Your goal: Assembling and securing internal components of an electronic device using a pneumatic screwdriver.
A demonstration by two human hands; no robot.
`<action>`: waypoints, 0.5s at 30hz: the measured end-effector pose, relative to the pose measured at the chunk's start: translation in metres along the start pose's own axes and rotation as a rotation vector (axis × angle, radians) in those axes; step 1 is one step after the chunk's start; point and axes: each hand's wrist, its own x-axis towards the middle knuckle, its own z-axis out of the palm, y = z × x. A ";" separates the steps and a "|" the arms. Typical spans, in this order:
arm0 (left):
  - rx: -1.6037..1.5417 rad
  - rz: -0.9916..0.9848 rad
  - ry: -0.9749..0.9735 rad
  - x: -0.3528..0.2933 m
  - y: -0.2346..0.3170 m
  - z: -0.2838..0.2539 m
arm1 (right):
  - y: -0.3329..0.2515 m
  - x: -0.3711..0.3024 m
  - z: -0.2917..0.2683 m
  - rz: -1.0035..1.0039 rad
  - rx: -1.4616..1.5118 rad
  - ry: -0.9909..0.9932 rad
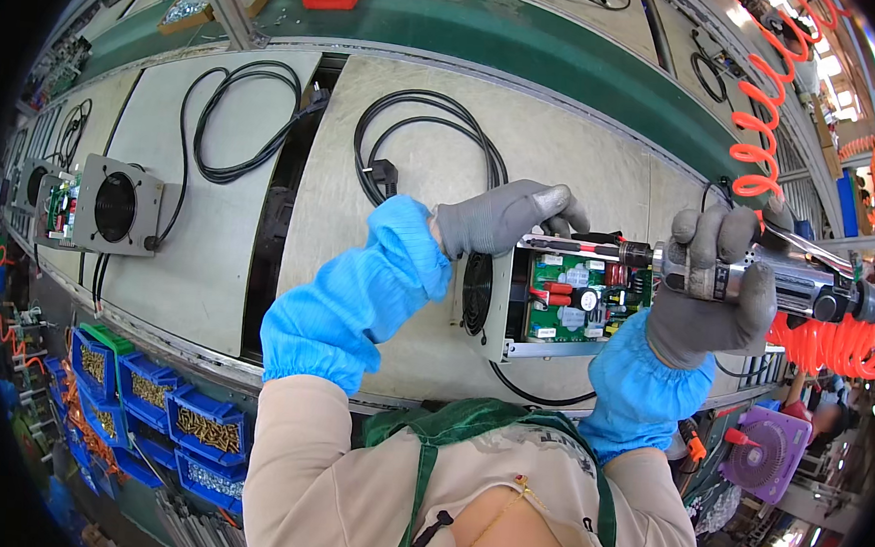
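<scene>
Head view shows us at a grey bench (565,151), both hands in grey gloves and blue sleeve covers. Our left hand (506,218) is closed over the top edge of an open metal unit (546,295), fingers curled on its rim and steadying it. The unit lies on the bench just in front of our chest, tipped on its side, with a round fan grille (476,294) at its left end and a green circuit board (581,297) showing inside. Our right hand (714,290) is wrapped tight around a powered screwdriver (787,285), held level, its bit end pointing left and meeting the upper right corner of the unit. An orange coiled hose (762,123) runs up from the driver's far end. A black cable (435,143) lies looped on the bench behind the unit, and its plug (383,178) rests near our left wrist. Further left a second unit (116,206) with its own fan sits well apart, beside another coiled cable (241,121). Blue bins (164,407) of small parts hang below the bench edge at our left.
</scene>
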 end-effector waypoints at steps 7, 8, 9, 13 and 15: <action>-0.030 0.064 0.021 0.001 -0.001 -0.001 | 0.008 0.003 0.008 0.024 -0.046 -0.014; -0.029 0.035 0.017 0.000 -0.001 -0.001 | 0.008 0.003 0.010 0.022 -0.078 -0.026; -0.030 0.020 0.016 0.000 0.000 -0.001 | 0.009 0.003 0.013 0.025 -0.078 -0.029; -0.037 0.076 0.047 0.000 0.000 0.003 | 0.016 0.003 0.027 -0.035 -0.114 -0.146; -0.055 0.072 0.055 0.001 0.000 0.005 | 0.019 0.007 0.033 0.036 -0.117 -0.246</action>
